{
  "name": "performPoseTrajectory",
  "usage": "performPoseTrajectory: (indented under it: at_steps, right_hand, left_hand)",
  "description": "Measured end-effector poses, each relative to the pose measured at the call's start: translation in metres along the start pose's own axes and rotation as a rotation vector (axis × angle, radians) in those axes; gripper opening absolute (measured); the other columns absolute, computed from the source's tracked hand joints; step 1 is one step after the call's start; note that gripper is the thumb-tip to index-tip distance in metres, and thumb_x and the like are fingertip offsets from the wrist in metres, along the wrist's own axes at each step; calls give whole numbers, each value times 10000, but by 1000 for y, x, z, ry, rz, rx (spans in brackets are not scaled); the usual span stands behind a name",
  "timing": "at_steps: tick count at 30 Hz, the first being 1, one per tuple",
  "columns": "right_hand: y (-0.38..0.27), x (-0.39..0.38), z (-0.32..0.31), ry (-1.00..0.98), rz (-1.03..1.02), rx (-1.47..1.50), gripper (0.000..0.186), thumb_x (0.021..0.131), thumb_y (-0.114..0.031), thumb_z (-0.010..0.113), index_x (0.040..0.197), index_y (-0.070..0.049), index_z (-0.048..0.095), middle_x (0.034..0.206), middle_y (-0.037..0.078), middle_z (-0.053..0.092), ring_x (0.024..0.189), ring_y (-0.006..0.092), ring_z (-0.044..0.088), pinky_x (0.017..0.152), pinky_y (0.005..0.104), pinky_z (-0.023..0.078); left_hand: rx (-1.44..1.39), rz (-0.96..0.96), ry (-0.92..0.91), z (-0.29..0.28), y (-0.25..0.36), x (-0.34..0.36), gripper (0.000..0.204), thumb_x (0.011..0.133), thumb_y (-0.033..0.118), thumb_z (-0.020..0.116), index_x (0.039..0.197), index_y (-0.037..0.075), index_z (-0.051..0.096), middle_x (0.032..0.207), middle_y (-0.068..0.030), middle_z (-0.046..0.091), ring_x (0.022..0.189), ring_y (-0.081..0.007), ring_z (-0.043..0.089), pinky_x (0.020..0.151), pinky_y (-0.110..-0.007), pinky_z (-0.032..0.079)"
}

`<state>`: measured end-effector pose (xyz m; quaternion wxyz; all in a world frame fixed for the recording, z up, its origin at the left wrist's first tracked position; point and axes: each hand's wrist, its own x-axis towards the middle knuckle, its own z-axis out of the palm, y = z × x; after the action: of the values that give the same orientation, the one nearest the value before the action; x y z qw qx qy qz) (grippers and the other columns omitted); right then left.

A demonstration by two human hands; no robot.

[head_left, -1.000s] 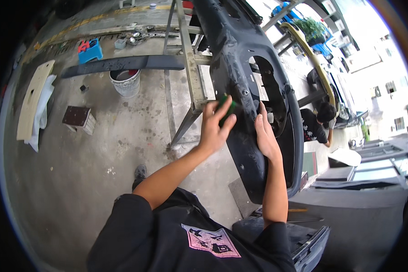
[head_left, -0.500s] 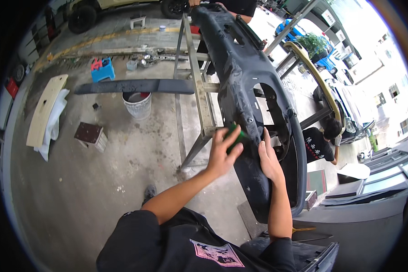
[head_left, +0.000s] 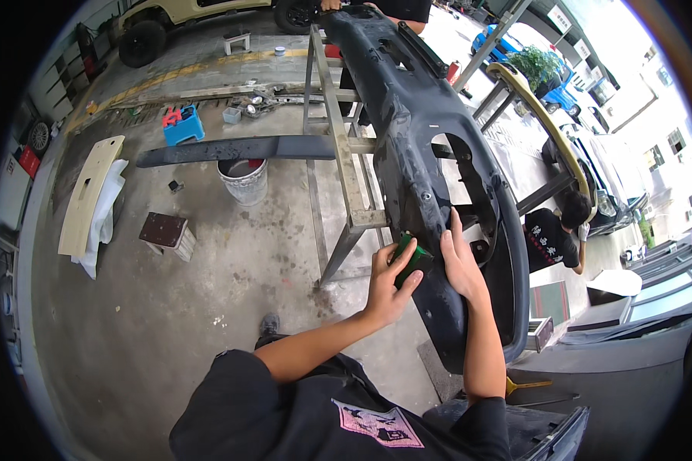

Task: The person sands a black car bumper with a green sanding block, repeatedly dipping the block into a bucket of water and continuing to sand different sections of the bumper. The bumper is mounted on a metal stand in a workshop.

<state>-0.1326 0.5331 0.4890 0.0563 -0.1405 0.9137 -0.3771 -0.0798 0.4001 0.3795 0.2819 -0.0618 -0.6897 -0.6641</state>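
Note:
A long dark grey car bumper [head_left: 402, 165] with cut-out openings runs away from me, resting on a metal stand [head_left: 338, 134]. In my left hand [head_left: 384, 296] is a green sanding pad [head_left: 410, 270], held between thumb and fingers against the bumper's left face. Its underside is hidden. My right hand [head_left: 463, 267] lies along the bumper's top near the large opening, fingers stretched out and nothing in them. Pale scuffed patches mark the surface ahead of my hands. At the far end, another person's hand [head_left: 331, 4] touches the bumper.
A dark trim strip [head_left: 238, 148] juts left from the stand, above a dirty white bucket [head_left: 244, 188]. Further left are a small brown-topped stool [head_left: 166, 230], a blue stool [head_left: 183, 127] and a cream panel [head_left: 88, 201]. On the right, a person [head_left: 553, 238] crouches beside a yellowish bumper [head_left: 550, 111].
My left hand has moved a little toward me along the bumper with the green sanding pad. My right hand stays on the bumper; the whole view has shifted slightly.

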Motion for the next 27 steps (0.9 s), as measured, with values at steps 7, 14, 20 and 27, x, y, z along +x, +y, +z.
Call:
performPoseTrajectory:
  at_steps: [7, 14, 20, 27]
  right_hand:
    - [-4, 5, 0, -12, 17, 17, 756, 1050, -464, 362, 1546, 60, 139, 1464, 325, 422, 1405, 379, 395, 1145, 367, 283]
    - [-3, 3, -1, -15, -17, 55, 768, 1049, -499, 338, 1556, 40, 133, 1461, 326, 424, 1409, 385, 389, 1148, 371, 278]
    - [-2, 7, 0, 12, -23, 29, 717, 1062, -475, 306, 1562, 16, 155, 1440, 319, 450, 1395, 381, 404, 1145, 369, 279]
    - [12, 5, -1, -18, -22, 54, 700, 1063, -462, 293, 1566, 5, 153, 1432, 313, 464, 1389, 385, 413, 1142, 374, 281]
  left_hand:
    - [6, -158, 18, -1, 8, 14, 554, 909, 185, 699, 1438, 139, 539, 1206, -162, 537, 1098, -292, 476, 1003, -384, 381]
    - [-40, -50, 51, -3, -3, 28, 541, 905, 175, 691, 1423, 108, 550, 1227, -174, 528, 1159, -310, 481, 1027, -404, 373]
    - [-165, -71, 77, -9, -5, 71, 527, 897, 178, 708, 1401, 113, 570, 1160, -147, 541, 1081, -287, 483, 976, -386, 385]
    - [-69, -76, 7, -8, 0, 42, 549, 889, 198, 717, 1415, 154, 567, 1198, -165, 527, 1158, -317, 479, 1039, -392, 361]
